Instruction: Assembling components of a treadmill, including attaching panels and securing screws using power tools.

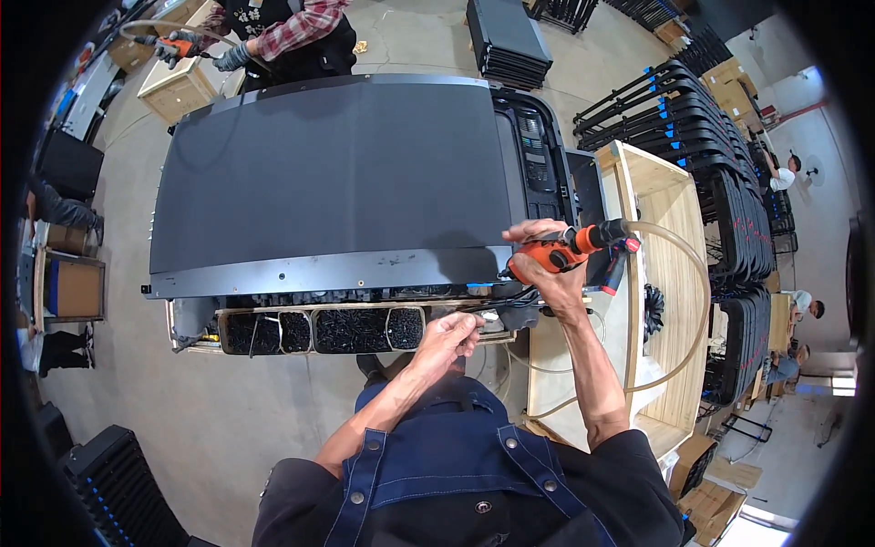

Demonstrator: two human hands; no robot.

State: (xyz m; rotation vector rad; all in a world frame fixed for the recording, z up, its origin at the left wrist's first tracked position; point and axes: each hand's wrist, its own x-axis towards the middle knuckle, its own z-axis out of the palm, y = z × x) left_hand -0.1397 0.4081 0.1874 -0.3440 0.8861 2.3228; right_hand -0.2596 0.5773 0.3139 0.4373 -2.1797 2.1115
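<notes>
Orange pneumatic screwdriver (570, 251), centre-right of frame, at lower right corner of the big dark panel (333, 173). Right hand (545, 264) fingers wrapped tight round its grip; clear air hose (694, 301) loops off to the right. Left hand (447, 335) just below centre, fingertips pinched together over the tray of black screws (319, 330); can't tell what they hold. Wooden crate (670, 219) on right. Another person w/ similar tool (178, 46) upper left.

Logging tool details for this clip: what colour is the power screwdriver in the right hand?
Orange with black parts, seen in the head view: the power screwdriver gripped by the right hand.
</notes>
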